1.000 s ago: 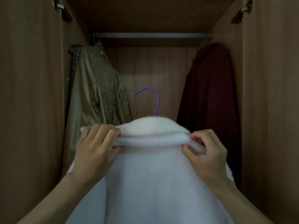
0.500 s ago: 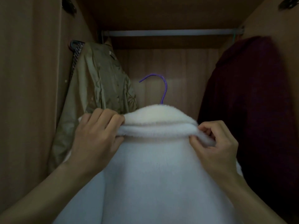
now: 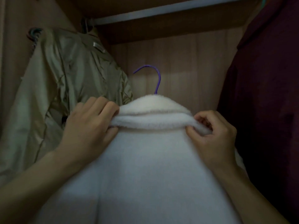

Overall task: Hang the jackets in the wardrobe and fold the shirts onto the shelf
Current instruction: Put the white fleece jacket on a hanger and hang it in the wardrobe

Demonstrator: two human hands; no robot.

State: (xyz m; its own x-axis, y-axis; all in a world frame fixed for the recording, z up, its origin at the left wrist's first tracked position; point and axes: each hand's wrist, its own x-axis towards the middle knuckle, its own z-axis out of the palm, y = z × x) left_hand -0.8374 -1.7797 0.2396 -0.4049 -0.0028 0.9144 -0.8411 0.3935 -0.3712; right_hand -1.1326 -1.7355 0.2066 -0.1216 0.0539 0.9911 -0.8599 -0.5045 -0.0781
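Left hand point(image 3: 90, 126) and right hand point(image 3: 213, 135) grip the collar of the white jacket point(image 3: 145, 159), raised inside the wardrobe; hanger hook point(image 3: 152, 76) below the rail point(image 3: 161, 12); olive jacket point(image 3: 64, 78) left, maroon coat point(image 3: 267, 94) right

Both hands point(image 3: 90, 126) point(image 3: 213, 135) raised forward, fingers curled, gripping.

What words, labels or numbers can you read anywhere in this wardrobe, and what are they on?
No readable text anywhere.
The pale tag at the neck of the olive jacket: blurred, nothing legible.
The white jacket, purple hanger hook, maroon garment and rail: no lettering visible.
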